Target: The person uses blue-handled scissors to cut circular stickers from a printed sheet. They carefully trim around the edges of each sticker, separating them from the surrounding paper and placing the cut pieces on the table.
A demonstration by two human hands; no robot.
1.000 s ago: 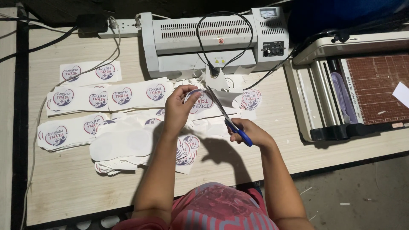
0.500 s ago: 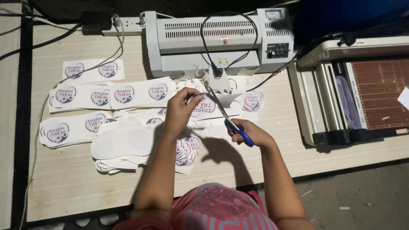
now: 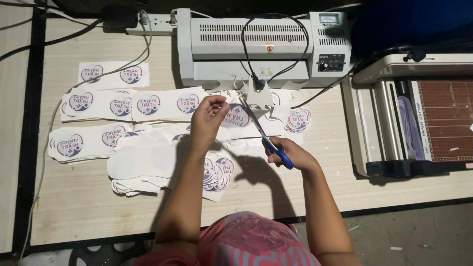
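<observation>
My left hand (image 3: 207, 120) pinches a white laminated sheet (image 3: 236, 120) printed with a round purple and red badge, holding it up over the table. My right hand (image 3: 288, 155) grips blue-handled scissors (image 3: 266, 138); their blades point up and left, into the sheet just right of the badge. Under my arms lies a pile of cut round badges (image 3: 219, 172) and white offcuts (image 3: 148, 157).
Strips of printed badges (image 3: 128, 104) cover the left of the wooden table (image 3: 84, 197). A grey laminator (image 3: 261, 44) with a black cord stands at the back. A paper trimmer (image 3: 419, 118) sits at the right. A power strip (image 3: 148, 24) and cables lie at back left.
The hands, sheet and scissors stay in about the same place; the scissor blades sit slightly further into the sheet beside the badge.
</observation>
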